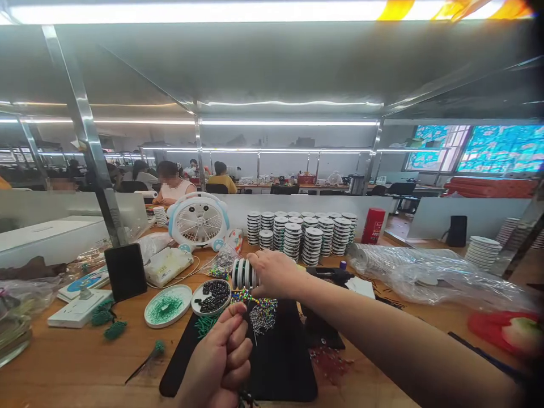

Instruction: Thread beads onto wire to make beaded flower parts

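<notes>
My right hand point(274, 273) reaches over the mat, its fingers wrapped round the end of a row of white spools point(240, 274) wound with dark thread or wire. My left hand point(227, 354) is closed in a pinch above the black mat point(280, 362); what it holds is too small to make out. Some dark strands poke out beneath it. Just beyond lie colourful beads point(264, 306) and black-and-white beads point(262, 322). A white dish of black beads point(230, 294) stands to the left, with green tube-like pieces point(205, 325) below it.
Stacked white spools point(292, 242) stand at the back, beside a fan point(199, 222). A dish of green bits point(187, 292), a dark phone-like slab point(125, 273) and a power strip point(79, 309) are on the left. Plastic-wrapped spools point(408, 266) lie right. Other people sit farther off.
</notes>
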{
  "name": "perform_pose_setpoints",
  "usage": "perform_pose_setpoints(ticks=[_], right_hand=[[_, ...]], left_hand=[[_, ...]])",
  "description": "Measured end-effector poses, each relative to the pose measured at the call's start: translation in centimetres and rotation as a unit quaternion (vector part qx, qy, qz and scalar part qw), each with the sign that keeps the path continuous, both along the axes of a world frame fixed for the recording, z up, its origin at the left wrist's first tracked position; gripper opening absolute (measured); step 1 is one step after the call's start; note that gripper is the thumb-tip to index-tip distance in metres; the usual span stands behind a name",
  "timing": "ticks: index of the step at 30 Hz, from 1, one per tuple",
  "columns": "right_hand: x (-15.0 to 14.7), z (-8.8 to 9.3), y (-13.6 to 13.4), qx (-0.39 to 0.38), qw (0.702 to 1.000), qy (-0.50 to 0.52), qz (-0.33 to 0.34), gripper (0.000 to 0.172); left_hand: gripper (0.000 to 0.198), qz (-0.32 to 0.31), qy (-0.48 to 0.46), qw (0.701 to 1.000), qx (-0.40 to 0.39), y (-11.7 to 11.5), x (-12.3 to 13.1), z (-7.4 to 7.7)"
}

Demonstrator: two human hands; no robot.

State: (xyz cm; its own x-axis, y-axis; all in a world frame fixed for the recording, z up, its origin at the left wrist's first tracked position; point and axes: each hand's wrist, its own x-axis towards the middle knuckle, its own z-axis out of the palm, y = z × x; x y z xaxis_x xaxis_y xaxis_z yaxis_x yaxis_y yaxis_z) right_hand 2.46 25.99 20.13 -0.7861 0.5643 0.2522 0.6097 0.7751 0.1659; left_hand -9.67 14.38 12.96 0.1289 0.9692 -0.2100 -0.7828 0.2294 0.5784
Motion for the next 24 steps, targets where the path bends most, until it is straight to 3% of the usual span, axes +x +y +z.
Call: perform_pose_setpoints(ticks=[4,7,9,10,16,20,24], right_hand=[[-0.2,1.8,2.4,-0.189,0.981,-0.046,-0.001,0.061],[-0.3,3.2,4.4,-0.394,0.914,-0.097,-0.003,0.063],[-0.2,3.7,5.2,-0.471,0.876,-0.104,-0.015,0.061],[-0.2,3.8,5.3,-0.48,0.871,-0.1,-0.022,0.062],[0.0,3.4,4.1,-0.379,0.922,-0.08,-0.012,0.07],[0.1,1.6,1.8,-0.159,0.986,-0.04,-0.011,0.069],[0.2,-0.6,-0.1,0.012,1.0,0.01,-0.017,0.058]], left_hand=[[0.011,-0.01,-0.03,0.999,0.035,0.7,-0.5,-0.7],[0.007,-0.038,-0.028,0.997,0.058,1.6,-1.5,-0.4],[0.011,-0.037,0.004,0.999,0.038,1.9,-2.1,0.1],[0.013,-0.036,0.019,0.999,0.032,2.0,-2.4,0.4],[0.024,-0.111,0.11,0.979,0.134,2.2,-3.4,1.2],[0.024,-0.112,0.168,0.959,0.2,2.0,-3.7,1.1],[0.03,-0.184,0.107,0.956,0.2,1.3,-3.4,1.0]])
